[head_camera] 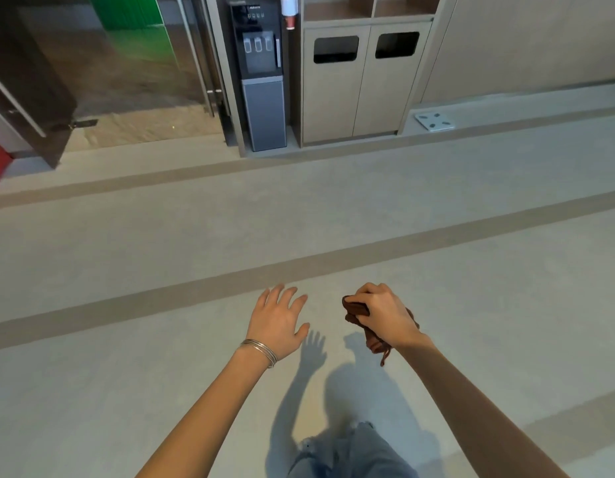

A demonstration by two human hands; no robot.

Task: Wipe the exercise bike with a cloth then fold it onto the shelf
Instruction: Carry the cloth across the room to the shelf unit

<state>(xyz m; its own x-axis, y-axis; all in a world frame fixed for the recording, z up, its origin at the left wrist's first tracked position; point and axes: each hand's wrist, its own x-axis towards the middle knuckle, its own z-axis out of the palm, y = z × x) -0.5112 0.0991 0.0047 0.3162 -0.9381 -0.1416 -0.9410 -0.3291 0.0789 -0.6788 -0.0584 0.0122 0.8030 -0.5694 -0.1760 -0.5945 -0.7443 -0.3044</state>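
Right hand (pixel 385 313): fist closed around the bunched brown cloth (pixel 359 313), ends dangling below the wrist.
Left hand (pixel 278 319): empty, fingers spread wide, palm down, bangles (pixel 261 350) on the wrist.
Cloth location: held in the air above the floor (pixel 161 253).
Far wall: water dispenser (pixel 261 74) beside a two-door cabinet (pixel 361 81).

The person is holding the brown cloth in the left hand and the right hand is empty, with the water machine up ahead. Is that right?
Not quite. The head view shows the brown cloth bunched in the right hand, and it is the left hand that is empty, fingers spread. The water dispenser is indeed up ahead.
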